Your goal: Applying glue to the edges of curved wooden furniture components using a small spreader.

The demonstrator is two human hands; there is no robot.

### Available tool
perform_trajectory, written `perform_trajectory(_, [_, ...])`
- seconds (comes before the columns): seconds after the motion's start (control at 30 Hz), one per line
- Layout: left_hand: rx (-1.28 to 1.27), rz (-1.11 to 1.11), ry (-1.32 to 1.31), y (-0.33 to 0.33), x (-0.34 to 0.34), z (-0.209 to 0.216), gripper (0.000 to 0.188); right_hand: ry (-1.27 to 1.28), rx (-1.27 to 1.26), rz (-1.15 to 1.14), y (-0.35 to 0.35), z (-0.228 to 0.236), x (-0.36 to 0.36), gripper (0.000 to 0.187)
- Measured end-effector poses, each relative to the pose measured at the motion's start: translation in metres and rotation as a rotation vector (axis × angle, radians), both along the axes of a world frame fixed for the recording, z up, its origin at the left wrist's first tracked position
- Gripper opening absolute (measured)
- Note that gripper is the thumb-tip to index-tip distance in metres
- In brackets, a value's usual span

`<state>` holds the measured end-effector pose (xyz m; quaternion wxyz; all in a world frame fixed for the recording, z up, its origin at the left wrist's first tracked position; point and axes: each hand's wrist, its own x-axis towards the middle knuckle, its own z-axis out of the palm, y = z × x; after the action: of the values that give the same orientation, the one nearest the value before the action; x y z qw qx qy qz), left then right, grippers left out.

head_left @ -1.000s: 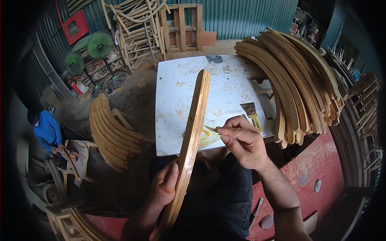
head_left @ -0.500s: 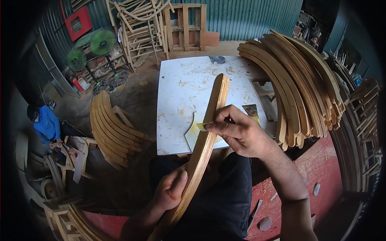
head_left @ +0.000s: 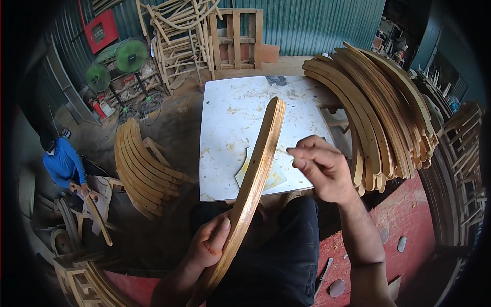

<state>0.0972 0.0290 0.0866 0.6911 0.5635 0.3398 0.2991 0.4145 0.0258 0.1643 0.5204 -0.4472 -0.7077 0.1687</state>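
Left of the table [head_left: 225, 115], curved slats [head_left: 143, 169] form a stack. The left hand [head_left: 209, 244] is closed around the lower part of a wooden bar [head_left: 254, 171], which slants upward in front of the table. Behind the bar lies a yellow-stained sheet [head_left: 274, 176]. The right hand [head_left: 327, 169], fingertips pinched, grips a thin piece [head_left: 283, 151] just beside the bar. Further right, curved boards [head_left: 381, 110] are stacked.

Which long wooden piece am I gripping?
The brown curved wooden bar slanting before the white tabletop: your left hand grips it, unlike the curved wooden pieces stacked at both sides.
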Motion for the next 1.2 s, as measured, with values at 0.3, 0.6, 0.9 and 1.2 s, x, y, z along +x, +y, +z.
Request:
perform_trajectory(0.3, [0.048,-0.045,0.02,0.001,0.001,-0.002,0.045,-0.209,0.121,0.001,-0.007,-0.018,-0.007,0.03])
perform_trajectory(0.6, [0.058,-0.044,0.037,-0.003,-0.001,-0.001,0.047,-0.344,0.172,0.016,0.009,-0.016,0.0,0.034])
perform_trajectory(0.9, [0.094,-0.037,0.034,-0.007,0.001,0.0,0.044,-0.519,0.122,0.014,0.029,0.02,-0.003,0.037])
perform_trajectory(1.2, [0.075,-0.004,0.018,0.005,-0.009,0.003,0.043,0.307,-0.417,0.052,-0.001,0.022,-0.004,0.019])
